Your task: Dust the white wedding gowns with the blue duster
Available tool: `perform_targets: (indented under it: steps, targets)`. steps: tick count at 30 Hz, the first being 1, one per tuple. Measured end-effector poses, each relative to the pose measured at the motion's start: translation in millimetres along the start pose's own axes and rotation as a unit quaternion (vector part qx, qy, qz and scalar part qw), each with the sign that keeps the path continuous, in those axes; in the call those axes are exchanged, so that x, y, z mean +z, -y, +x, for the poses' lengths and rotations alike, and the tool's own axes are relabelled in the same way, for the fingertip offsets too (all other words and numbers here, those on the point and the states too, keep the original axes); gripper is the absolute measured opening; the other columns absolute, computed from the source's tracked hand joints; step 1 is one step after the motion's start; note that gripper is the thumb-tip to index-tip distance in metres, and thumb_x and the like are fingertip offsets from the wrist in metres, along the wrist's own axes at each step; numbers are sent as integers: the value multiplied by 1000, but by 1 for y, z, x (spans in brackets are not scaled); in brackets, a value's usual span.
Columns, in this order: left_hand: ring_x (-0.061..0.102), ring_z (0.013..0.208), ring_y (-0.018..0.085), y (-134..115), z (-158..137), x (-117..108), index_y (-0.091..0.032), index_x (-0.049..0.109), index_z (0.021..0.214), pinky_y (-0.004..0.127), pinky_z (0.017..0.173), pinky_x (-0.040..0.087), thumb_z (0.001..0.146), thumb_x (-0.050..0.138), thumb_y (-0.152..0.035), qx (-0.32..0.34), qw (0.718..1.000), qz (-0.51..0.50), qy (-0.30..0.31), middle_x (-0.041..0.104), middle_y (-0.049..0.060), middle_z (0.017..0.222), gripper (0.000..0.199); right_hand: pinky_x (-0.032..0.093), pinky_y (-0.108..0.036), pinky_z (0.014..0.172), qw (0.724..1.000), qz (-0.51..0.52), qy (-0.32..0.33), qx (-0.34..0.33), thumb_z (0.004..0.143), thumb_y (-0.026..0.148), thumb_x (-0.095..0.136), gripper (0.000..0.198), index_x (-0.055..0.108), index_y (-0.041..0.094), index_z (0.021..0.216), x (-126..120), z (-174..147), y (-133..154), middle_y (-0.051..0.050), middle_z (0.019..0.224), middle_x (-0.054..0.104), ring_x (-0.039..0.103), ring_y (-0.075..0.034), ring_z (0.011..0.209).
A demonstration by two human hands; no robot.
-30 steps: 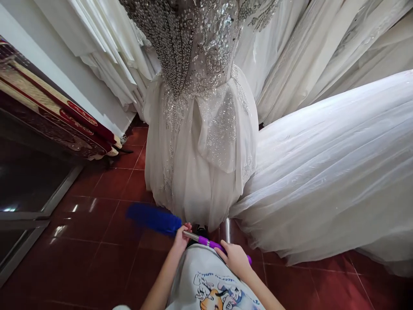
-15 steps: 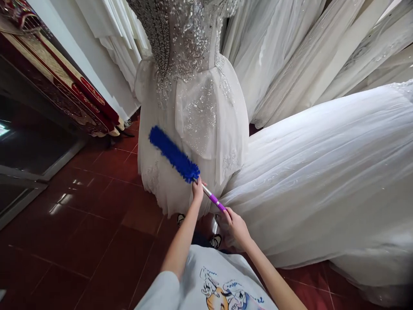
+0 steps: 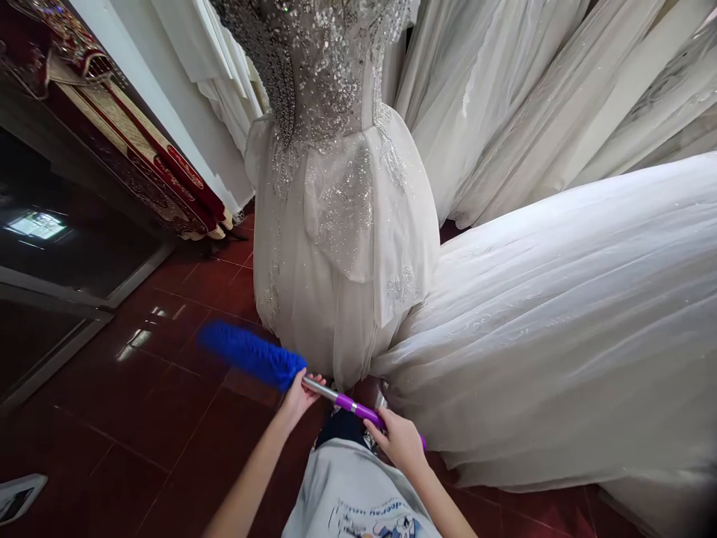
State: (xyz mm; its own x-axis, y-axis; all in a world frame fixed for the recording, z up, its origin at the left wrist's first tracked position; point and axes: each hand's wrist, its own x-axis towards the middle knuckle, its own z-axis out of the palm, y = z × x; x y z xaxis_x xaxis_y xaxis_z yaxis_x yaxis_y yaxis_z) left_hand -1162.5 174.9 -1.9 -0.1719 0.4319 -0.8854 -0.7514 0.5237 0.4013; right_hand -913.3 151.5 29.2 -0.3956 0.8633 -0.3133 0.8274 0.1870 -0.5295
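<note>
Held across the front of my body is a duster (image 3: 252, 356) with a fluffy blue head, a metal shaft and a purple handle. My left hand (image 3: 301, 396) grips the shaft just below the blue head. My right hand (image 3: 399, 439) is wrapped round the purple handle. The head points left and is slightly blurred, over the floor beside the hem of a white gown (image 3: 341, 217). Silver beads and sequins cover the gown's bodice, and a glittering panel hangs at its front.
A second white gown (image 3: 560, 329) spreads wide on the right. More pale gowns (image 3: 504, 97) hang behind. At left stand red and gold garments (image 3: 151, 157) and a dark glass panel (image 3: 72, 202) with a metal frame. The floor (image 3: 134, 418) is red tile.
The duster has come down and toward me, from in front of the gown's skirt to below its hem at left. Both hands have lowered with it, and the view has shifted slightly.
</note>
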Motion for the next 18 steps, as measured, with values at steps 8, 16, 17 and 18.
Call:
perform_targets:
  steps: [8,16,17,18]
  targets:
    - [66,69,16,-141,-9,122,-18,57,81,27,68,53,69,64,-49,326,923,45,202,66,1,70,34,46,-25,67,979,172,-109,5,90,48,34,36,54,23,107,-60,79,69,-3,85,68,64,-18,75]
    - [65,60,18,-33,89,79,-16,52,73,32,62,51,77,61,-35,14,993,68,93,65,4,65,21,47,-31,68,981,43,71,178,85,50,39,40,60,22,106,3,79,-12,-10,90,72,67,-27,87]
    - [65,58,18,-26,91,65,-16,51,72,33,62,51,78,59,-31,-11,995,66,78,64,4,62,18,47,-30,68,980,50,95,170,86,49,38,39,61,21,103,11,78,-11,-10,91,72,67,-25,87]
    - [64,55,18,-22,90,52,-16,50,71,33,61,51,80,56,-27,-33,996,61,62,63,4,60,16,47,-29,68,979,47,117,157,87,47,37,39,63,21,99,18,79,-7,-10,90,73,67,-24,84]
